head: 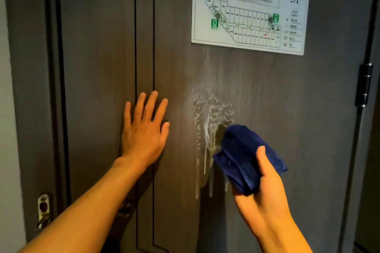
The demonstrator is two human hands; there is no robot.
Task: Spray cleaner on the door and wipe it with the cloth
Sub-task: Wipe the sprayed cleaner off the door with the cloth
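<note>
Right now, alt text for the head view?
A right hand holds a folded dark blue cloth at white cleaner foam running down a dark grey wood-grain door. The left hand lies flat on the door, below a white evacuation plan.

Pale wall [8,109] at left, dim light, black hinge [364,86] at right

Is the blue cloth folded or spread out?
Folded: the blue cloth sits bunched in layered folds in the right hand.
</note>
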